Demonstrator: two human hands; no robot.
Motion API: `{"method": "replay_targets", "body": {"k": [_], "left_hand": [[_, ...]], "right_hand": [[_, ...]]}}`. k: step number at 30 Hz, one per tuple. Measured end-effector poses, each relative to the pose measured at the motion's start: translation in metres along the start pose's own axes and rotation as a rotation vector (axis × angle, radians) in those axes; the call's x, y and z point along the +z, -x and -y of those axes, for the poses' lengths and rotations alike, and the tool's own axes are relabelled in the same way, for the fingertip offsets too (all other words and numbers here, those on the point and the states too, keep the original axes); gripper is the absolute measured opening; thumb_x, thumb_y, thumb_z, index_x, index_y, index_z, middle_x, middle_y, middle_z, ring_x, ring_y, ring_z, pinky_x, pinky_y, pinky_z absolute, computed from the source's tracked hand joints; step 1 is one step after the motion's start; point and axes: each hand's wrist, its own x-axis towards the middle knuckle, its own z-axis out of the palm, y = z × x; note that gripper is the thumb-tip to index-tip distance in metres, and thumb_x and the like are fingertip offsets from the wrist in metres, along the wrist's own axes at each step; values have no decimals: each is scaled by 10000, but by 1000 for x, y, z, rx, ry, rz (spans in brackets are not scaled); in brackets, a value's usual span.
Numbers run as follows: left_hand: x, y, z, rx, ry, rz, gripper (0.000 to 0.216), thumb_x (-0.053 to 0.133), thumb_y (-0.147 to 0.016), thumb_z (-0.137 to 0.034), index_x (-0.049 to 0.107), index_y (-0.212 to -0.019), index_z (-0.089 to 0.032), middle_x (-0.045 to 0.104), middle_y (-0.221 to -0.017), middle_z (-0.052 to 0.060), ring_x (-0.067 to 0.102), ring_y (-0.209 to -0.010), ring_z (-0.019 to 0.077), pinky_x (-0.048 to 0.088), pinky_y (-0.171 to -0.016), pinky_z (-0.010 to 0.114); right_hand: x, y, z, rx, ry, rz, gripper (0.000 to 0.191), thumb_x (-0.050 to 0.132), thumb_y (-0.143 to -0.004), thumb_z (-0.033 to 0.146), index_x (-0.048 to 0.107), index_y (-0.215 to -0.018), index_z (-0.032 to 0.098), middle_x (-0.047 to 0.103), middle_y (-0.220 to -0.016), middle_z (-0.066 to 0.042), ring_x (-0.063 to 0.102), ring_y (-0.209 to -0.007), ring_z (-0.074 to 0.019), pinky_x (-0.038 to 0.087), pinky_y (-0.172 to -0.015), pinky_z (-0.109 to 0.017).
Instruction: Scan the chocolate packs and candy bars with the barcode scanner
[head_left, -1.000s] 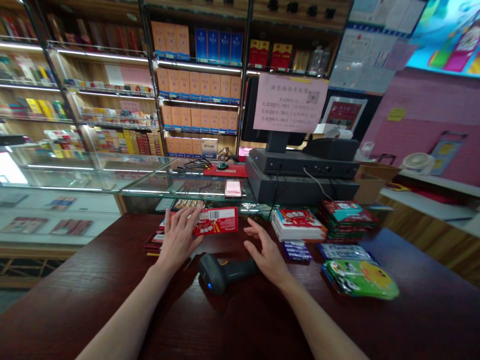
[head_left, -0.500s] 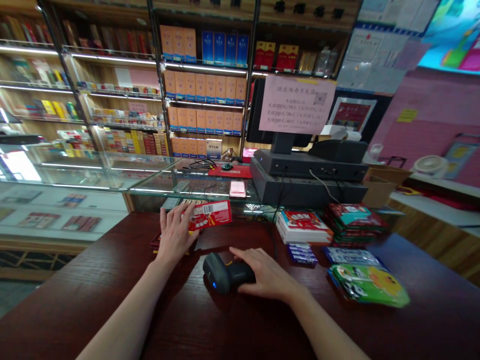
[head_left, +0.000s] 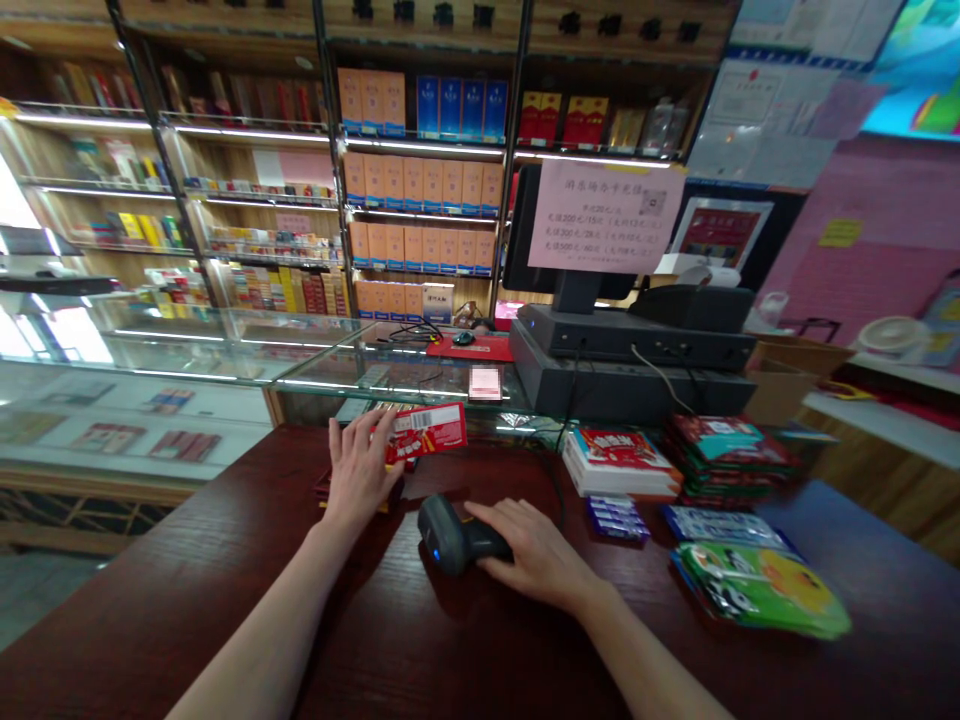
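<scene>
Scanner (head_left: 455,541), dark grey, gripped in right hand (head_left: 531,552); red packet (head_left: 435,436), barcode (head_left: 424,419) showing, held in left hand (head_left: 358,466) over bench (head_left: 390,640).

Right hand (head_left: 538,552) now around scanner (head_left: 444,536) handle

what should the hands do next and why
Probably turn the scanner toward the barcode: the right hand is around its handle, and the left hand holds the red packet with that barcode in plain view.
</scene>
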Motion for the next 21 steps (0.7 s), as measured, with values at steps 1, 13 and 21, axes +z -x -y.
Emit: {"method": "replay_targets", "body": {"k": [1, 13, 21], "left_hand": [[0, 0, -1, 2, 1, 1, 739, 663, -821, -256, 386, -1503, -192, 525, -1400, 148, 458, -1312, 333, 117, -1231, 618], [-3, 0, -4, 13, 20, 6, 771, 668, -814, -237, 356, -1518, -191, 533, -1398, 161, 469, -1313, 344, 128, -1223, 635], [-3, 0, -5, 23, 30, 15, 730, 648, -838, -245, 369, -1511, -191, 529, -1404, 160, 457, -1332, 341, 119, -1226, 633]], "right_hand": [[-1, 0, 0, 11, -7, -25, 625, 638, -905, 335, 430, -1489, 256, 640, -1307, -89, 582, -1170, -262, 402, -1066, -458], [-11, -2, -1, 20, -200, -322, 729, 635, -899, 254, 317, -1553, 302, 636, -1344, -85, 602, -1197, -258, 448, -1059, -455], [-13, -2, 3, 0, -236, -338, 756, 623, -918, 263, 258, -1577, 326, 574, -1445, -76, 555, -1287, -263, 375, -1142, -499]]}}
